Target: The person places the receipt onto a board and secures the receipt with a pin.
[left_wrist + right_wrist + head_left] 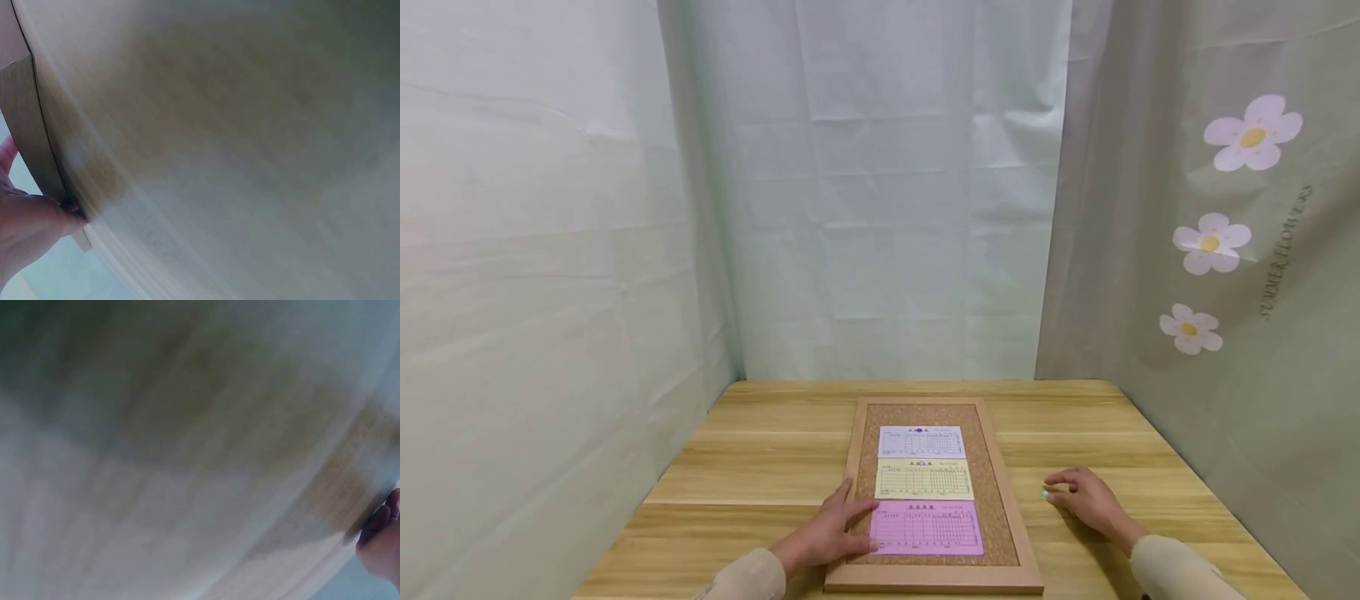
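Note:
A wood-framed corkboard (pixel 1002 508) lies on the table with three printed slips in a column: a white slip (pixel 895 446), a yellow slip (pixel 895 482) and a pink slip (pixel 902 529). Spread over the board's left frame, my left hand (pixel 827 533) rests its fingertips on the left edge of the pink slip. Right of the board, my right hand (pixel 1092 502) holds a tiny pale blue-green thumbtack (pixel 1044 494) at the tip of its thumb; the exact grip is too small to make out. In the right wrist view its curled fingers (pixel 377 522) are at the edge.
A purple round tack (pixel 919 431) marks the top of the white slip, and a paler round spot the yellow one. The wooden table (pixel 760 467) extends on both sides of the board. Pale curtains (pixel 887 250) hang behind and beside it.

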Demonstrator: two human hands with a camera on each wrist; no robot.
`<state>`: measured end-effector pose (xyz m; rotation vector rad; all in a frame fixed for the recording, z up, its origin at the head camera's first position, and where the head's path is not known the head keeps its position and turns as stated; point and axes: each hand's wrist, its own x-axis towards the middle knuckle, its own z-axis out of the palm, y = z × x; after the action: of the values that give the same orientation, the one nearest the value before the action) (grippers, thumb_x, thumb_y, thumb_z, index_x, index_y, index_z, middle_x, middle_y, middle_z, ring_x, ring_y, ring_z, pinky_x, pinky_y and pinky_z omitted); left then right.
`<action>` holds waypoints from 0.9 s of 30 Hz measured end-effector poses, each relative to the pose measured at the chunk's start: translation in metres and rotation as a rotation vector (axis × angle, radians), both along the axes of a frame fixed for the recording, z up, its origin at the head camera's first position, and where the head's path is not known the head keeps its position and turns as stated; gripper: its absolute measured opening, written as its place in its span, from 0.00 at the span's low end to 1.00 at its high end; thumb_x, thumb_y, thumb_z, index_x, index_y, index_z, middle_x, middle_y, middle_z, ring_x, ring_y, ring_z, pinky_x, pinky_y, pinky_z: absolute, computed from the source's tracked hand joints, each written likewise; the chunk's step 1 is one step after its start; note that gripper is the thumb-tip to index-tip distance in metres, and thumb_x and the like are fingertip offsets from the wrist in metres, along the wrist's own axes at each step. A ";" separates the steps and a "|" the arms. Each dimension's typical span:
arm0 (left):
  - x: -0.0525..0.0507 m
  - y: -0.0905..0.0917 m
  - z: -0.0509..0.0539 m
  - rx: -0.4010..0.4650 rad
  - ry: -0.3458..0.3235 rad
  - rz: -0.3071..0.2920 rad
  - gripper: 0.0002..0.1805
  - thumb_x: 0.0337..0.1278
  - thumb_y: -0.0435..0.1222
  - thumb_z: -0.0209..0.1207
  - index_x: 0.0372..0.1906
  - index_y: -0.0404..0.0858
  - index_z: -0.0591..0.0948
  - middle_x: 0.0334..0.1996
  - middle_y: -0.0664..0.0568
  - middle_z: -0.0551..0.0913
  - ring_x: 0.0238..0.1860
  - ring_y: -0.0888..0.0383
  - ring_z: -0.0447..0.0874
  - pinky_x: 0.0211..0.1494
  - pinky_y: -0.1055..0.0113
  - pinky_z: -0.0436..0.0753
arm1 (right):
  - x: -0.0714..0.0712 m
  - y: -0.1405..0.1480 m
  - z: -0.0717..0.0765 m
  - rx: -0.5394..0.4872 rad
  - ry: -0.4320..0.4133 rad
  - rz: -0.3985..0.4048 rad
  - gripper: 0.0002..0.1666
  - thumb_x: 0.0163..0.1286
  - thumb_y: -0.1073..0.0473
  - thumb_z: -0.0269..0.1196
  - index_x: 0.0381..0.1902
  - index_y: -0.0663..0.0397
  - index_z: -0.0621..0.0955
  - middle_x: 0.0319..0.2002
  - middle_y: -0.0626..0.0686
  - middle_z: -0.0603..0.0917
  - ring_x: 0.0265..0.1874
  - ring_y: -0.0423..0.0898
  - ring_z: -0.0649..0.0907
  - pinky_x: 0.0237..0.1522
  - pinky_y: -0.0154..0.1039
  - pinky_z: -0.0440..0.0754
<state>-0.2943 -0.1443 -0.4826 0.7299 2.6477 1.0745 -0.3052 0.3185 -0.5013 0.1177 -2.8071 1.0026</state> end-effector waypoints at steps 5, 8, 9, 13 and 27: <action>0.000 0.000 0.000 0.001 0.012 -0.003 0.33 0.52 0.46 0.72 0.63 0.39 0.78 0.72 0.21 0.44 0.70 0.21 0.44 0.65 0.27 0.51 | -0.001 -0.001 0.001 0.019 0.005 0.005 0.13 0.61 0.57 0.72 0.43 0.53 0.87 0.45 0.55 0.82 0.43 0.54 0.80 0.44 0.54 0.78; 0.000 0.000 0.001 0.001 0.005 0.000 0.33 0.52 0.46 0.72 0.63 0.40 0.79 0.73 0.21 0.44 0.70 0.21 0.44 0.65 0.27 0.51 | -0.002 -0.002 0.001 0.035 0.010 -0.001 0.12 0.60 0.56 0.72 0.42 0.51 0.88 0.43 0.53 0.81 0.41 0.51 0.79 0.42 0.51 0.77; 0.001 0.000 0.001 0.002 0.002 0.001 0.33 0.52 0.46 0.72 0.63 0.41 0.79 0.73 0.21 0.44 0.70 0.21 0.44 0.66 0.27 0.51 | -0.002 -0.003 0.001 0.040 0.013 0.001 0.11 0.60 0.56 0.72 0.42 0.51 0.88 0.43 0.53 0.81 0.40 0.51 0.79 0.42 0.51 0.77; 0.001 0.000 0.002 0.011 0.002 -0.002 0.32 0.52 0.45 0.72 0.63 0.40 0.79 0.73 0.21 0.44 0.70 0.21 0.44 0.65 0.27 0.51 | -0.004 -0.005 0.000 0.059 0.029 0.008 0.11 0.60 0.56 0.72 0.41 0.50 0.88 0.44 0.54 0.82 0.39 0.49 0.80 0.41 0.49 0.78; 0.003 0.000 0.002 0.020 0.007 -0.006 0.33 0.52 0.46 0.72 0.63 0.39 0.78 0.73 0.22 0.44 0.70 0.21 0.44 0.65 0.26 0.52 | -0.006 -0.010 0.000 0.077 0.040 0.026 0.09 0.61 0.57 0.72 0.40 0.50 0.89 0.47 0.59 0.83 0.45 0.58 0.81 0.45 0.57 0.79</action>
<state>-0.2912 -0.1447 -0.4804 0.7462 2.6429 1.1011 -0.3114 0.3081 -0.5017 0.1820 -2.8149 0.8878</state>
